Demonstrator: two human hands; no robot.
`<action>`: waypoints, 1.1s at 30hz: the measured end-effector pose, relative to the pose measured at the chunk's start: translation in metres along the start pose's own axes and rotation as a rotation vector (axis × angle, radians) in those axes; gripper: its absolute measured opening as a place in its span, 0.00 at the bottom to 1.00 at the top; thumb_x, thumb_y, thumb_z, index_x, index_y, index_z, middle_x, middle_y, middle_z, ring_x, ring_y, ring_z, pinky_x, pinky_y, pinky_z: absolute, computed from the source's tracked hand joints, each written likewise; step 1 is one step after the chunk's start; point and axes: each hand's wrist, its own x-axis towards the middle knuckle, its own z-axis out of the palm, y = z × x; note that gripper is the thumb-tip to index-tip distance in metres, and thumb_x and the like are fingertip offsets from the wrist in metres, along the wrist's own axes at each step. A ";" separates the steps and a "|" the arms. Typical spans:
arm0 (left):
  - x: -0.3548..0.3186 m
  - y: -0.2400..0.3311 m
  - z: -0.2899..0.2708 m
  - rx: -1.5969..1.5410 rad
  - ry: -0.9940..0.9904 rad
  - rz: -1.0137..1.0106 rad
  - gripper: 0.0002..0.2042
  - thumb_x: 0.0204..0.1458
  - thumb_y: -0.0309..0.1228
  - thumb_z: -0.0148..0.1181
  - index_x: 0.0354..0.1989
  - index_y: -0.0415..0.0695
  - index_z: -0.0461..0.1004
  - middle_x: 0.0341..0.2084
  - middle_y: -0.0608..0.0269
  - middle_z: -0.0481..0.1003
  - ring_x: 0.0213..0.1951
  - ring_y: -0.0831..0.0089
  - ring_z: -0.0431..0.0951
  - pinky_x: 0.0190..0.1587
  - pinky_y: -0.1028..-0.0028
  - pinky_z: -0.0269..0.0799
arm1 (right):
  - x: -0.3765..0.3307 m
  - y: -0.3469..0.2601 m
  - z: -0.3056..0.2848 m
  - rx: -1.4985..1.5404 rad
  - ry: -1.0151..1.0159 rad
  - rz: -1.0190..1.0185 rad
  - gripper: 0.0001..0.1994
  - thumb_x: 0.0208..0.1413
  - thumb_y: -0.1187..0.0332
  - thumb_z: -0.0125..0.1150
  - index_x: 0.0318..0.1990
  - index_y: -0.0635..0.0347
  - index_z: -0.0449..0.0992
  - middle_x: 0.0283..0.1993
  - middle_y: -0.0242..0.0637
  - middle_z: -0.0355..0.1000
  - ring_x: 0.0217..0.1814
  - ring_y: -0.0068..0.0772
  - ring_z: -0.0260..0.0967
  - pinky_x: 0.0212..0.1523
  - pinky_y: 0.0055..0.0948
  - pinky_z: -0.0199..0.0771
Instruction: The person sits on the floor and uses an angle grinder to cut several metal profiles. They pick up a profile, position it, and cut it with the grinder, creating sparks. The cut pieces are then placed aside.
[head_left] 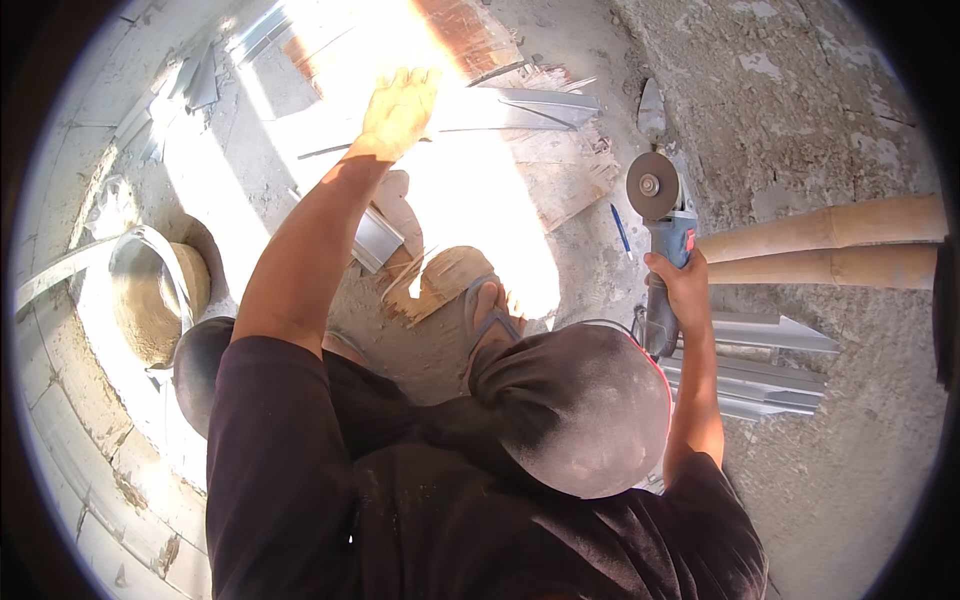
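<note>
My right hand (683, 285) is wrapped round the body of an angle grinder (665, 240). The grinder is blue and dark with a red switch, and its brown cutting disc (652, 186) points away from me. I cannot tell whether the disc spins. In strong sunlight, my left hand (398, 108) reaches forward with its fingers lying out flat. It is over or against the sunlit boards, beside a grey metal channel (540, 108); the glare hides what it touches. A worn wooden sheet (575, 165) lies under the channel.
Two bamboo poles (830, 228) come in from the right, close to the grinder. Metal profiles (750, 375) lie beside my right knee. A blue pen (621, 230) is on the floor. Left of me stands a round dusty bucket (150, 300). Wood scraps (440, 280) lie near my sandalled foot (490, 310).
</note>
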 end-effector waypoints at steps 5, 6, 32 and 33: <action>-0.009 0.021 0.026 -0.034 -0.180 -0.105 0.18 0.71 0.33 0.46 0.64 0.44 0.74 0.61 0.51 0.74 0.66 0.55 0.70 0.63 0.53 0.71 | 0.001 0.018 0.005 0.022 0.006 -0.099 0.19 0.54 0.69 0.75 0.50 0.66 0.75 0.34 0.33 0.76 0.28 0.25 0.74 0.31 0.28 0.76; -0.011 0.024 0.021 -0.022 -0.228 -0.107 0.18 0.70 0.33 0.48 0.64 0.44 0.74 0.60 0.50 0.75 0.65 0.54 0.72 0.62 0.53 0.73 | 0.000 0.015 0.005 0.034 -0.012 -0.112 0.19 0.54 0.69 0.75 0.50 0.66 0.75 0.34 0.33 0.76 0.28 0.25 0.74 0.31 0.28 0.75; -0.036 0.112 0.021 -0.118 -0.236 -0.098 0.12 0.63 0.24 0.51 0.52 0.36 0.77 0.36 0.46 0.85 0.42 0.52 0.87 0.45 0.56 0.84 | 0.118 -0.035 0.041 -0.444 -0.272 -0.220 0.31 0.43 0.57 0.76 0.53 0.70 0.78 0.45 0.51 0.82 0.47 0.46 0.81 0.51 0.39 0.77; -0.037 0.112 0.021 -0.122 -0.231 -0.093 0.12 0.63 0.24 0.51 0.51 0.36 0.77 0.36 0.46 0.85 0.42 0.52 0.87 0.45 0.56 0.84 | 0.120 -0.037 0.042 -0.461 -0.278 -0.217 0.31 0.43 0.57 0.76 0.53 0.71 0.78 0.45 0.52 0.82 0.47 0.46 0.81 0.51 0.39 0.77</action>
